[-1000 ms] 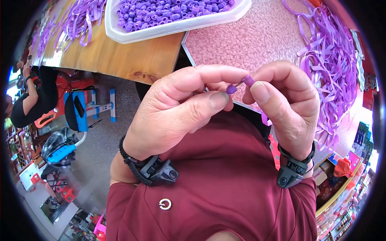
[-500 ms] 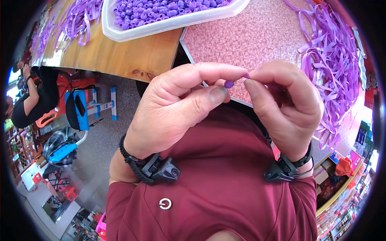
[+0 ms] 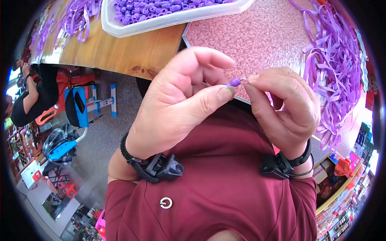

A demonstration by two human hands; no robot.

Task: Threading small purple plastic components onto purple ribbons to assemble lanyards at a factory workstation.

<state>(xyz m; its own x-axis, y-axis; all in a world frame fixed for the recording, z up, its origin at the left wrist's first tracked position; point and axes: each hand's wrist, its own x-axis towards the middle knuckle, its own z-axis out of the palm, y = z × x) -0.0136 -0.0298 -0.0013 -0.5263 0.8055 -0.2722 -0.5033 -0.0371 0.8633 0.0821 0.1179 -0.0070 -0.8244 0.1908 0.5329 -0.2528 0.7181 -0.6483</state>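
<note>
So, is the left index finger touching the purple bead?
Apart: the head view shows pink tabletop between the left index fingertip and the purple bead.

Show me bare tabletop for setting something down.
Free: pink tabletop between the white tub and the right ribbon pile; wooden tabletop between the tub, the left ribbon pile and the near edge. Crowded: under both piles.

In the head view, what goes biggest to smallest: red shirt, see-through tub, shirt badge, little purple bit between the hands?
1. Dark red shirt
2. See-through tub, cut off by the top edge
3. Shirt badge and little purple bit: too alike to rank
</note>
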